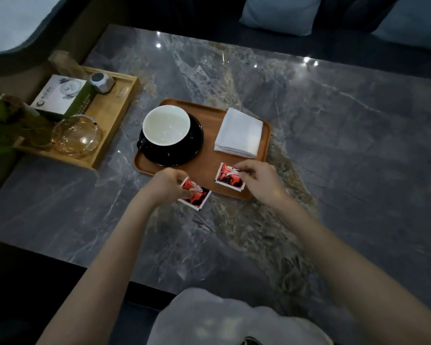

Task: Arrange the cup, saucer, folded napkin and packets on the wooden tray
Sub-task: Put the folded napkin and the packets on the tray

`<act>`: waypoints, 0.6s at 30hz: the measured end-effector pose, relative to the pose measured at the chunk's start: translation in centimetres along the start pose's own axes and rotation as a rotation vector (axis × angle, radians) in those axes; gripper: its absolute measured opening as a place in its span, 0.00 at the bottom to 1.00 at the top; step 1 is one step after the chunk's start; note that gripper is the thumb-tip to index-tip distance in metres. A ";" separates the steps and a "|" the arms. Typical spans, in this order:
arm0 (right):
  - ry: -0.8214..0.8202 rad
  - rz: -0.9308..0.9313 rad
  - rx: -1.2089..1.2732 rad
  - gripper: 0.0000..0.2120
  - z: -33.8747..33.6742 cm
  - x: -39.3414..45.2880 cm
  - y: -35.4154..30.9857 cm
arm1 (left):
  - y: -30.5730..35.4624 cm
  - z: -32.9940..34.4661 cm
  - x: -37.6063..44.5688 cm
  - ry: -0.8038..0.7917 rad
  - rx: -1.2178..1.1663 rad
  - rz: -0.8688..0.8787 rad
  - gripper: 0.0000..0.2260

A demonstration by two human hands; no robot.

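A brown wooden tray (209, 160) lies on the grey marble table. On its left part a cup (166, 125), white inside, stands on a black saucer (184, 153). A folded white napkin (239, 133) rests on the tray's right part. My right hand (258, 181) pinches a red and black packet (228, 177) that lies on the tray's near right corner. My left hand (169, 184) grips a second red and black packet (196, 195), which hangs over the tray's near edge.
A lighter wooden tray (115, 115) at the left holds a green and white box (62, 95), a silver faceted object (101, 82) and a glass dish (77, 136). A plant (0, 120) sits at the far left. Cushions line the seat behind the table.
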State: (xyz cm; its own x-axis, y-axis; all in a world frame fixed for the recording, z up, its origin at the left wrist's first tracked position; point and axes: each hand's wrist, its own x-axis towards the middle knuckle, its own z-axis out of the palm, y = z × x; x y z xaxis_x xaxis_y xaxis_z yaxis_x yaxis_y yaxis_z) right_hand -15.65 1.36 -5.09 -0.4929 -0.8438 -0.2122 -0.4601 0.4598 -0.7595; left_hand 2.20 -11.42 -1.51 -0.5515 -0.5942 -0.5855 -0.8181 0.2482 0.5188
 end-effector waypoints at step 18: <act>-0.091 -0.119 -0.335 0.12 -0.6 1.2 1.6 | 4.4 3.7 5.0 -0.040 -0.200 0.148 0.06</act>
State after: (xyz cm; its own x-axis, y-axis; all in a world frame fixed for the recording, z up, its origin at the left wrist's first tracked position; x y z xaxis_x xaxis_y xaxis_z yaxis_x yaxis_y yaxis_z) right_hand -17.42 1.25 -6.17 -0.3603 -0.9112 -0.1998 -0.7342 0.4092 -0.5418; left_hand -4.72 -10.51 -4.45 -0.6724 -0.5306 -0.5162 -0.6816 0.1717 0.7113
